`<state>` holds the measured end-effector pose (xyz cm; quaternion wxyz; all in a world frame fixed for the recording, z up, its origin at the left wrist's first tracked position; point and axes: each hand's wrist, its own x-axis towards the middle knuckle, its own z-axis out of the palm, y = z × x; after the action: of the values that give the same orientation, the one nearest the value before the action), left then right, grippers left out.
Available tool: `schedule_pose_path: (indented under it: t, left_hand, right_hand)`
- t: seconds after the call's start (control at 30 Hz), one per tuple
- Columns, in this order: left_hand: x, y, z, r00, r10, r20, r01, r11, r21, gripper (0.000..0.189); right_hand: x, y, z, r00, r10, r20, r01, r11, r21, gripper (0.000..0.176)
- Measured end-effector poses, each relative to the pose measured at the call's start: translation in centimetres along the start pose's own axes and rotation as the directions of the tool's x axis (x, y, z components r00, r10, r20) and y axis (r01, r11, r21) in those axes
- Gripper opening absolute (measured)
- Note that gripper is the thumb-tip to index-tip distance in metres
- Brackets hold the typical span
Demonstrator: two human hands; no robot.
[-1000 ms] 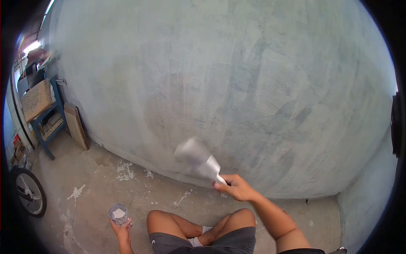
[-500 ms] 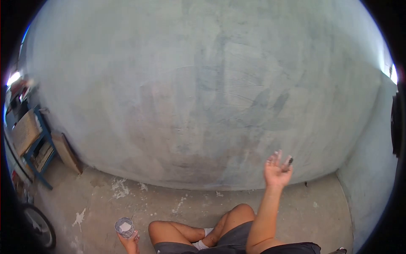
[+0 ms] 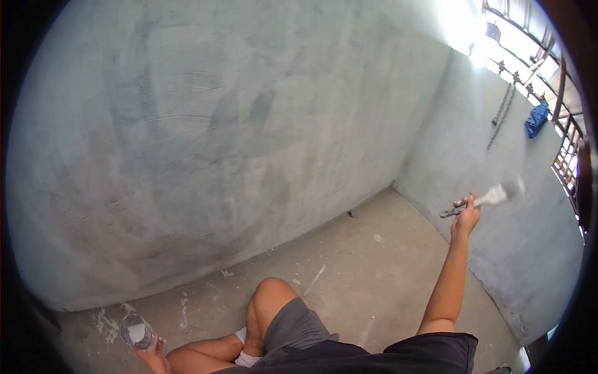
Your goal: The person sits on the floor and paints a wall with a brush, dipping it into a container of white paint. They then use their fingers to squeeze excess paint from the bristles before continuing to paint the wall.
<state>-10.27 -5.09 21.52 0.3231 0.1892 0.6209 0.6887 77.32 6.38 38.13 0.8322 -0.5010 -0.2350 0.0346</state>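
My right hand is stretched out to the right, its fingers closed around the handle of a paintbrush. The brush's pale, blurred bristles point right, in front of the side wall in this view, and its dark handle end sticks out to the left of the fingers. Low at the left, my left hand grips a clear cup from its right side. White paint-like liquid shows inside the cup, and its outside is smeared grey.
A large grey wall with streaky patches meets the side wall in a corner. White splashes mark the concrete floor. A chain and a blue cloth hang near a metal grille. My crossed legs are at the bottom.
The view has turned right, bringing in the grille and leaving the blue rack out of sight. My right hand has swung right, and the paintbrush now shows plainly in it. The cup stays held.
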Motion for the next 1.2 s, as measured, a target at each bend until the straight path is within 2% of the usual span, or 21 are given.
schedule_pose_path:
  t: [0.03,0.07,0.1,0.13,0.17,0.23,0.27,0.43,0.5,0.53,0.6,0.67,0.73,0.77,0.83,0.9,0.97,1.03,1.1,1.17,1.2]
  left_hand:
    - [1.0,-1.5,0.7,1.000,-0.015,-0.027,0.012,0.994,-0.109,0.079]
    - [1.6,-2.2,1.8,0.997,0.025,0.067,-0.018,0.994,-0.111,0.070]
    - [1.6,-2.8,3.3,0.997,0.017,0.075,-0.009,0.994,-0.111,0.070]
    - [1.2,-3.2,4.7,0.996,0.021,0.081,-0.012,0.995,-0.100,0.066]
    - [0.8,-3.2,5.8,0.996,0.025,0.082,-0.018,0.996,-0.090,0.063]
    - [-0.1,-2.7,8.1,0.990,0.016,0.142,0.002,0.992,-0.129,0.062]
    - [-0.9,-2.5,8.7,0.980,-0.003,0.200,0.033,0.989,-0.146,0.062]
    - [-2.5,-3.3,8.6,0.986,-0.019,0.163,0.045,0.986,-0.162,0.064]
    - [-3.1,-3.3,7.4,0.967,-0.096,0.236,0.140,0.975,-0.176,0.064]
    - [-4.9,-2.1,8.3,0.988,-0.110,0.108,0.135,0.955,-0.263,0.053]
    - [-7.3,-1.8,8.1,0.990,-0.121,0.072,0.137,0.951,-0.278,0.052]
    - [-7.3,-2.7,7.7,0.989,-0.144,0.039,0.149,0.948,-0.282,0.052]
    - [-7.5,-5.4,6.1,0.963,-0.214,0.162,0.250,0.936,-0.248,0.053]
    - [-8.1,-5.4,5.6,0.968,-0.206,0.141,0.236,0.940,-0.245,0.053]
    - [-8.9,-4.9,5.5,0.921,-0.346,0.181,0.376,0.909,-0.178,0.054]
    - [-10.0,-3.9,6.2,0.937,-0.311,0.160,0.338,0.923,-0.183,0.054]
    - [-10.2,-4.8,5.2,0.946,-0.289,0.149,0.314,0.931,-0.185,0.054]
    - [-9.2,-8.7,3.0,0.908,-0.351,0.228,0.395,0.898,-0.191,0.049]
    - [-10.2,-5.7,4.7,0.929,-0.312,0.197,0.351,0.912,-0.211,0.051]
    - [-10.4,-4.6,5.5,0.947,-0.269,0.175,0.305,0.925,-0.228,0.053]
    - [-10.3,-4.9,5.4,0.940,-0.255,0.226,0.310,0.916,-0.254,0.052]
  right_hand:
    - [-0.1,-2.3,-0.2,1.000,-0.013,-0.012,0.013,1.000,-0.009,0.030]
    - [-1.3,-6.0,0.8,0.953,-0.264,0.150,0.304,0.826,-0.476,0.026]
    - [-2.6,-8.8,1.9,0.836,-0.374,0.403,0.534,0.378,-0.756,0.023]
    - [-3.7,-10.3,2.7,0.772,-0.350,0.531,0.606,0.155,-0.780,0.017]
    - [-4.4,-11.0,3.0,0.769,-0.350,0.535,0.610,0.151,-0.778,0.017]
    - [-5.1,-11.2,4.6,0.497,-0.180,0.849,0.832,-0.178,-0.525,0.016]
    - [-5.9,-10.8,5.7,0.505,-0.106,0.857,0.830,-0.212,-0.516,0.017]
    - [-10.4,-7.1,12.3,0.401,0.042,0.915,0.914,-0.079,-0.397,0.015]
    - [-13.3,-5.4,15.4,0.366,0.215,0.906,0.926,0.012,-0.377,0.013]
    - [-15.6,-5.1,17.2,0.376,0.377,0.846,0.909,0.027,-0.416,0.017]
    - [-19.4,-2.0,19.8,0.168,0.560,0.811,0.926,0.193,-0.325,0.026]
    - [-23.3,3.1,22.9,-0.075,0.742,0.666,0.937,0.282,-0.209,0.043]
    - [-28.4,3.3,25.5,-0.365,0.763,0.533,0.853,0.503,-0.136,0.055]
    - [-30.1,2.7,26.8,-0.386,0.752,0.534,0.845,0.520,-0.123,0.055]
    - [-31.9,0.6,30.8,-0.499,0.791,0.354,0.768,0.593,-0.242,0.063]
    - [-31.3,-0.2,34.4,-0.552,0.699,0.454,0.742,0.660,-0.115,0.062]
    - [-30.4,-6.8,38.8,-0.428,0.749,0.505,0.793,0.580,-0.188,0.061]
    - [-28.9,-13.5,42.0,-0.257,0.653,0.712,0.765,0.588,-0.262,0.057]
    - [-28.1,-21.0,42.6,0.022,0.438,0.899,0.736,0.601,-0.312,0.052]
    - [-26.5,-26.1,41.7,0.105,0.171,0.980,0.771,0.608,-0.189,0.051]
    - [-26.3,-28.1,40.9,0.145,0.028,0.989,0.776,0.616,-0.132,0.051]
